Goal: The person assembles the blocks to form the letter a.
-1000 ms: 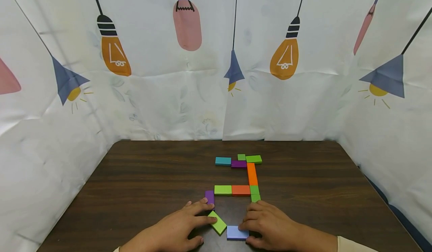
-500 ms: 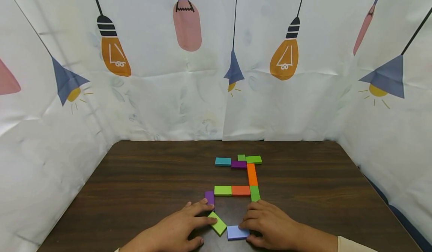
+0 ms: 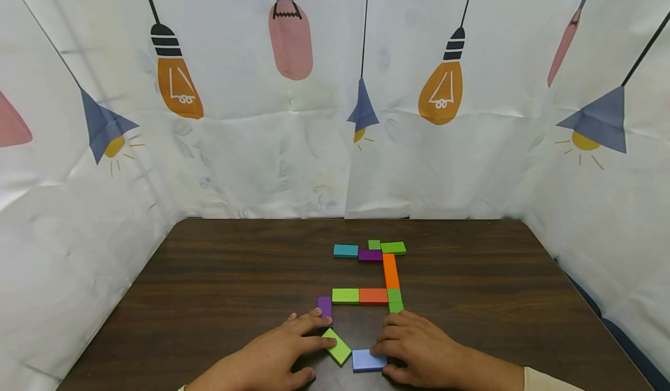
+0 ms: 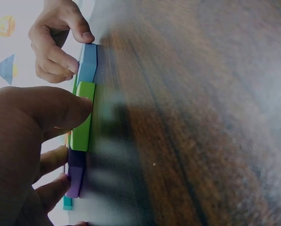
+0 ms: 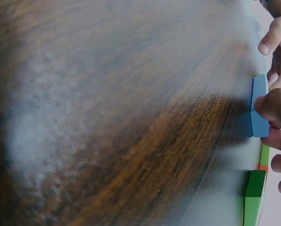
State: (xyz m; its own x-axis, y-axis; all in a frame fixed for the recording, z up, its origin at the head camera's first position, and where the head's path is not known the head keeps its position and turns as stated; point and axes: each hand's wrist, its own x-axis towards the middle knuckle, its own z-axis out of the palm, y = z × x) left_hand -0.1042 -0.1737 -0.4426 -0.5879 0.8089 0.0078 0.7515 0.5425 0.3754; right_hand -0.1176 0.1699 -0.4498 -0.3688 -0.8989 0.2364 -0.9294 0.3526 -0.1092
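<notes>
My left hand (image 3: 285,347) lies with fingers spread over two blocks. Its fingertips touch a purple block (image 3: 324,305) and a slanted lime green block (image 3: 341,354), which the left wrist view shows as a flat bar (image 4: 81,136) standing low on the table. The right hand (image 3: 419,344) pinches the right end of a light blue block (image 3: 365,361) between thumb and forefinger; in the right wrist view the thumb rests against the near face of this blue block (image 5: 259,125). A narrow gap separates the blue block from the lime one. Right fingertips reach the lower green block (image 3: 395,307).
Beyond the hands, a lime block (image 3: 345,296) and a red-orange block (image 3: 373,296) form a row. An orange block (image 3: 391,270) leads back to a purple block (image 3: 370,255), a teal block (image 3: 346,251) and green pieces (image 3: 394,248). A printed cloth (image 3: 235,164) hangs behind the table.
</notes>
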